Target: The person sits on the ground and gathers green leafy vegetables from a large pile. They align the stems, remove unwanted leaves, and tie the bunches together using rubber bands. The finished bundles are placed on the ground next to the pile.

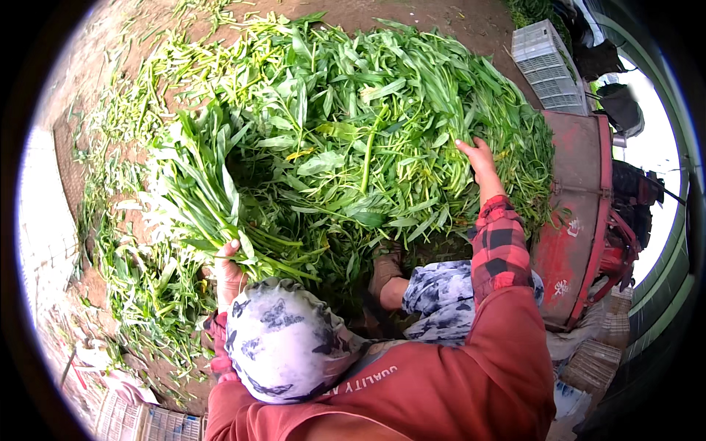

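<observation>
A bunch of leafy green stems point(209, 193), which looks like water spinach, is gripped low on its stems by my left hand point(229, 270). Its leaves point up and away from me, and the cut ends stick out to the right. My right hand point(481, 162) reaches into the right side of a large heap of the same greens point(353, 149). The thumb and a finger show against the leaves; the other fingers are partly hidden, so I cannot tell whether they hold any stems. A thick pale stem point(368, 149) lies on top of the heap.
Chopped stem pieces point(182, 60) litter the earth floor to the left and beyond the heap. A worn red metal panel point(573, 220) stands close on the right. Behind it is a white plastic crate point(546, 66). More crates point(165, 424) stand at lower left. My knee point(292, 342) rises near the left hand.
</observation>
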Available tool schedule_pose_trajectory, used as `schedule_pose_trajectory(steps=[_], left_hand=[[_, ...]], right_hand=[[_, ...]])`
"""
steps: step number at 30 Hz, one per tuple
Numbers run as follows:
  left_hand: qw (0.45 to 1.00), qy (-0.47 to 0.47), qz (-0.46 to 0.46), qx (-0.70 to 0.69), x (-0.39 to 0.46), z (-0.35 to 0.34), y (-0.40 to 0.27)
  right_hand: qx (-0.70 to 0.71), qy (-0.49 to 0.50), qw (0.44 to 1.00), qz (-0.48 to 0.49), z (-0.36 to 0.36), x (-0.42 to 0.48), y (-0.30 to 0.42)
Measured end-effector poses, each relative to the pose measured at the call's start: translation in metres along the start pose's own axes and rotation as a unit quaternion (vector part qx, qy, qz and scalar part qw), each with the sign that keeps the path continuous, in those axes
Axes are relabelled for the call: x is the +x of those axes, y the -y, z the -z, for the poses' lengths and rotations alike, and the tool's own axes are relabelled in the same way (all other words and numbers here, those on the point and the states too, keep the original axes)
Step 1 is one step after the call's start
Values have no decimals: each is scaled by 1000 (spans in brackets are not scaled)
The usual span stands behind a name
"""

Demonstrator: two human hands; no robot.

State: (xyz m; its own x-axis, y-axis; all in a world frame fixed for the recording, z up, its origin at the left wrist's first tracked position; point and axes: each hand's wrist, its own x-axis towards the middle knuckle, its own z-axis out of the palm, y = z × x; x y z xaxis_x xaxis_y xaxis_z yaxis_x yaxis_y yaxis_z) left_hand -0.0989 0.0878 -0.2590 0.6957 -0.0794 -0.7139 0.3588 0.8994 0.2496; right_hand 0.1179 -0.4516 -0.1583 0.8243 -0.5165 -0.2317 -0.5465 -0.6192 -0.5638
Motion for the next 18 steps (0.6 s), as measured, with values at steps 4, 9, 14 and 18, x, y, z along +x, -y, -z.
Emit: schedule_pose_trajectory(steps=[4,9,14,18], left_hand=[[999,6,-37,30,-9,-30,4],[998,33,-5,55,-1,-62,9],[990,51,-5,131,25,-78,29],[986,83,-9,144,28,-82,38]], right_hand=[[-32,-123,952,279,-34,-53,45],[250,438,855,123,-153,-195,114],[307,546,779,7,-234,-274,109],[263,518,814,3,-230,-281,101]])
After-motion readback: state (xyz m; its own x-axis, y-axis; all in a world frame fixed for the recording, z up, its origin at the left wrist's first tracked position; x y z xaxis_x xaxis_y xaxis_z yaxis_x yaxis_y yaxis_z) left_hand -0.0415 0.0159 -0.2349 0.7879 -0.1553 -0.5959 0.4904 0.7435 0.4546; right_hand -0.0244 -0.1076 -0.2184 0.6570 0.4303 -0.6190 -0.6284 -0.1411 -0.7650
